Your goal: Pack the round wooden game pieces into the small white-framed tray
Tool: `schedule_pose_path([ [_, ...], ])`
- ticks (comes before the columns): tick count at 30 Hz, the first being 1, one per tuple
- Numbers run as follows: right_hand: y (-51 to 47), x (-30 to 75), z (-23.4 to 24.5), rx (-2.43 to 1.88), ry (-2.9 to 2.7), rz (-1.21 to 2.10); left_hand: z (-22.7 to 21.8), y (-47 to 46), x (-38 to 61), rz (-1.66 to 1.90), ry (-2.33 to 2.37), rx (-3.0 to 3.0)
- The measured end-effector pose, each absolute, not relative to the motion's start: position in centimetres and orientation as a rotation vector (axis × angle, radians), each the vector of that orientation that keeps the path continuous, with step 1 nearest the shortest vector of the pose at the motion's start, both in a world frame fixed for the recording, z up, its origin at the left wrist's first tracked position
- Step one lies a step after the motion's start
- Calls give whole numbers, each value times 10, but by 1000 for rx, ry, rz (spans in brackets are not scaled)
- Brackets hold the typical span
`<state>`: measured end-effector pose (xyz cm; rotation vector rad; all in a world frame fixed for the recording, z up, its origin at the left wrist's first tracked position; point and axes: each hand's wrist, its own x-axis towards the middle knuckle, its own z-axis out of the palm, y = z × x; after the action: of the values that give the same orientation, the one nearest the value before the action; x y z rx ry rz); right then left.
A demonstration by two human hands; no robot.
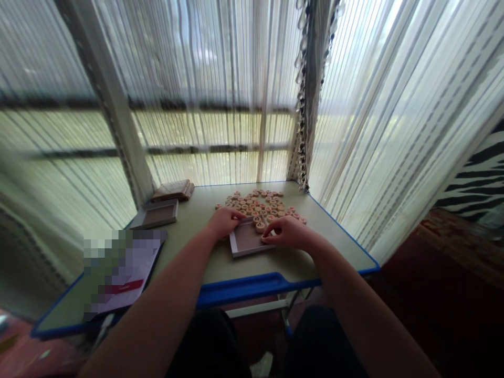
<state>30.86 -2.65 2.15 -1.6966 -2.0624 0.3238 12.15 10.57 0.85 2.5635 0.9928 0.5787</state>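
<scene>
A shallow grey-white box tray (246,239) lies on the table in front of me. My left hand (225,221) is closed at its far left corner, the fingers partly hidden behind the rim. Inside the tray, along its right side, are round wooden Chinese chess pieces (259,227) with dark markings. My right hand (291,232) reaches over the tray's right side, thumb and fingertips pinched on another round piece near that wall. Beyond the tray spreads a loose heap of Chinese chess pieces (249,201), some with reddish marks.
A second shallow tray (159,214) lies at the left, before a folded cloth-like bundle (173,189). A tablet-like device (136,268), partly pixelated, rests at the near left. The table (334,247) has a blue edge, with sheer curtains (220,79) behind it.
</scene>
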Motion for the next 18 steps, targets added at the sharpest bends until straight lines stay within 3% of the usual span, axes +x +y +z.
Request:
schedule_pose_path([
  [11,-24,310,22,-1714,-1993,500,11,103,123,568,1015,2543],
  [18,-28,307,27,-1649,-1984,401,11,103,123,571,1017,2538],
])
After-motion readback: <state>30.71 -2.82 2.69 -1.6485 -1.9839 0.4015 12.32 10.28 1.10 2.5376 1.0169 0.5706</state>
